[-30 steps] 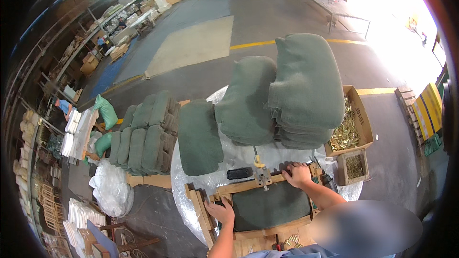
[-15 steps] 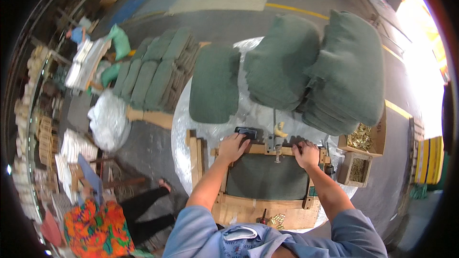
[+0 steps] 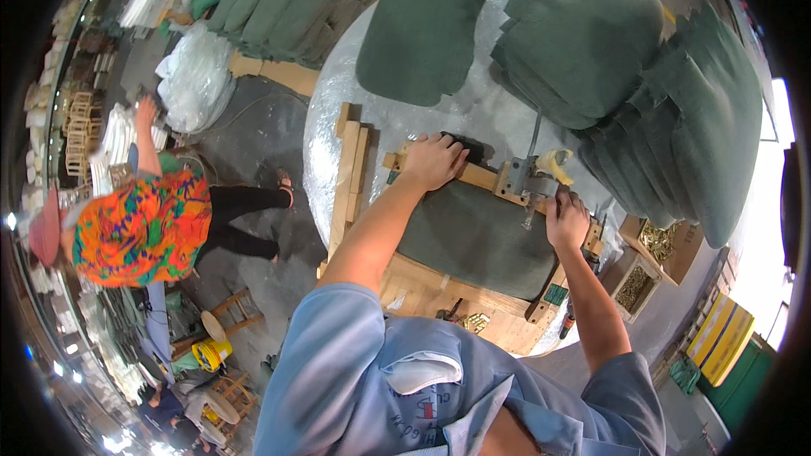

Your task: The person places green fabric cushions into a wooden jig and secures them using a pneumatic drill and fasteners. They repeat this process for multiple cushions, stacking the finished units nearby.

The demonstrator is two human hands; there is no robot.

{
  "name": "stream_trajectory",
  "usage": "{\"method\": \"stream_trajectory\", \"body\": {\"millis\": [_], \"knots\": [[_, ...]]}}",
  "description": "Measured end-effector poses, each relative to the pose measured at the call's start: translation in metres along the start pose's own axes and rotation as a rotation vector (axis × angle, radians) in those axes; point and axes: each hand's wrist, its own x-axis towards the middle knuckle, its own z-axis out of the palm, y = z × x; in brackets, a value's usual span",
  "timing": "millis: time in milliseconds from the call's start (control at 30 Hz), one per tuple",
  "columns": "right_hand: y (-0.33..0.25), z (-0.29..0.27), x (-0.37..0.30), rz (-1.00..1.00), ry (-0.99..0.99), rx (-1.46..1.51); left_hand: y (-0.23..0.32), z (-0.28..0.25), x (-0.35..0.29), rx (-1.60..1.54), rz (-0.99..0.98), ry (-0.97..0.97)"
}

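A dark green padded panel (image 3: 477,236) lies inside a wooden frame (image 3: 422,274) in front of me. My left hand (image 3: 435,162) curls over the left part of the wooden bar (image 3: 477,176) along the frame's far side. Beyond its fingers sits a black object (image 3: 470,149), partly hidden. My right hand (image 3: 568,221) has its fingers bent round the bar's right end, beside a dark piece whose kind I cannot make out. Between my hands, a metal clamp (image 3: 514,177) with a yellow handle (image 3: 555,165) is mounted at the bar.
Stacks of green panels (image 3: 583,34) (image 3: 697,118) and a single panel (image 3: 422,25) lie on the plastic-covered round table (image 3: 334,76). Boxes of brass-coloured parts (image 3: 659,241) (image 3: 632,287) stand at right. A person in a bright patterned shirt (image 3: 139,228) is at left.
My view has swung, so the table and frame appear tilted and shifted. Both hands stay at the bar; the right fingers look more bent. The person at left now has an arm stretched out.
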Motion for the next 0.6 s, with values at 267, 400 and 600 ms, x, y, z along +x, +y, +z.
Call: {"method": "stream_trajectory", "body": {"millis": [267, 400, 600], "knots": [[-0.001, 0.011, -0.002, 0.003, -0.026, 0.012, -0.001, 0.007, -0.013, -0.069, -0.056, -0.045], [0.018, 0.03, -0.004, 0.02, -0.04, -0.019, -0.005, 0.033, -0.008, -0.084, -0.037, 0.056], [-0.04, -0.039, 0.022, 0.302, 0.226, 1.519, 0.002, 0.063, -0.014, -0.127, -0.07, -0.022]]}}
